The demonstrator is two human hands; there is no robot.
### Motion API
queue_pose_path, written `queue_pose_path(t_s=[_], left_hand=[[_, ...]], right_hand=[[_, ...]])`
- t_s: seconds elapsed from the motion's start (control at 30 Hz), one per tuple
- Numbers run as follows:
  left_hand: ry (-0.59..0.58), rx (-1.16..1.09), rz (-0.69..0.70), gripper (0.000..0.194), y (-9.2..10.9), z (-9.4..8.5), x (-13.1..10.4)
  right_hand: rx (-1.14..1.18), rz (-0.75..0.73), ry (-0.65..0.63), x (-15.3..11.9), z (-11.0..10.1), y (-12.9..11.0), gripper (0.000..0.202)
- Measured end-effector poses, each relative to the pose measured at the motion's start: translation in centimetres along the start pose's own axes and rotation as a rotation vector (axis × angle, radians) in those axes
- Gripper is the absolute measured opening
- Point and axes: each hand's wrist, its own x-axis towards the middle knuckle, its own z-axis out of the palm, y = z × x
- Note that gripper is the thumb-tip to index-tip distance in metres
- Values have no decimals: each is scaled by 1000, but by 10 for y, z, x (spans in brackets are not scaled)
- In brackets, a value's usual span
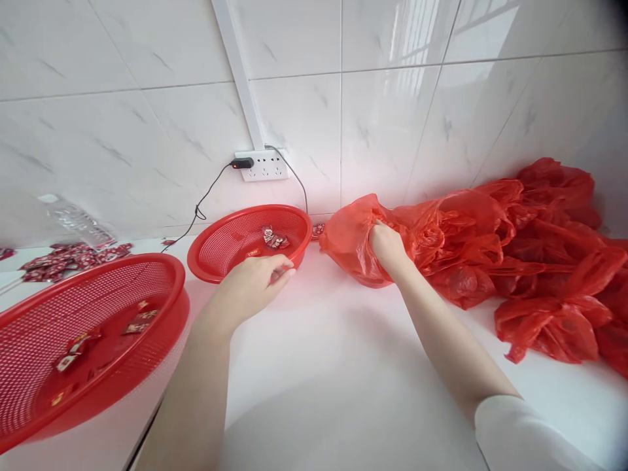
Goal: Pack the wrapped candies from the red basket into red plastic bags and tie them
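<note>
My left hand (258,281) is over the front rim of a small red plastic basket (216,239). Its thumb and fingers are a little apart, with nothing visible between them. A few small wrapped packets (275,239) lie inside that basket. Farther right, my right hand (387,245) is closed on a thin red plastic bag (346,239), the fingertips hidden in its folds. The bag rests on the white table (304,366) and looks puffed out. Whatever it holds does not show clearly.
Several knotted red plastic bags (554,320) are heaped at the right. A larger red basket (167,275) with a few packets stands at the left. Behind it are a pile of red packets (63,261) and a clear bottle (78,219). A power strip (265,167) with cables hangs on the tiled wall.
</note>
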Motion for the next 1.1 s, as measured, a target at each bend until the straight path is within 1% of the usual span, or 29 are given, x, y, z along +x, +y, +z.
queue_pose_path(t_s=[0.1,0.17,0.2,0.27,0.37,0.43,0.5,0.57,0.6,0.63,0.7,0.73,0.77,0.8,0.83,0.87,0.9,0.93,0.97,1.0,1.03,1.1], left_hand=[[96,-3,119,32,9,3,-2],[177,-19,217,35,18,5,-4],[198,-28,257,37,23,7,-5],[184,-35,323,41,31,13,-6],[67,-19,384,35,36,23,-6],[-20,-16,359,32,33,30,-4],[-104,-22,242,35,28,35,-2],[-177,-44,91,40,22,39,2],[-186,-72,33,43,20,40,4],[-166,-122,-2,45,18,41,6],[-46,-305,-22,48,16,40,10],[5,-437,-18,50,16,40,11],[17,-585,-9,52,17,39,12],[-14,-734,4,55,18,38,12],[-68,-871,19,57,20,37,11],[-118,-988,31,57,22,36,10],[-141,-1082,35,56,24,35,9],[-121,-1155,26,52,26,33,8],[-62,-1214,5,46,27,31,8],[21,-1265,-23,41,28,29,9],[111,-1309,-50,35,27,27,10],[273,-1370,-88,25,22,22,13]], right_hand=[[30,-102,103,-8,-11,-5,31],[77,-163,105,-15,-13,-11,26],[112,-196,82,-18,-13,-14,24],[224,-300,25,-25,-14,-21,23],[482,-510,-76,-34,-19,-26,19],[573,-567,-134,-38,-27,-25,10],[606,-556,-168,-41,-37,-21,6],[698,-500,-184,-42,-45,-16,15],[783,-451,-171,-42,-47,-15,20],[875,-388,-126,-42,-49,-14,24],[1025,-252,53,-44,-49,-15,29],[1066,-210,158,-46,-49,-18,29],[1084,-214,231,-49,-49,-21,29],[1085,-268,240,-52,-48,-26,27],[1073,-371,175,-56,-48,-30,25],[1049,-504,56,-61,-48,-35,25],[1013,-636,-79,-65,-49,-40,30],[973,-743,-196,-70,-49,-44,38],[944,-808,-260,-73,-49,-47,46],[930,-830,-261,-76,-49,-50,51],[932,-821,-210,-78,-49,-52,51],[949,-779,-68,-80,-50,-54,39]])
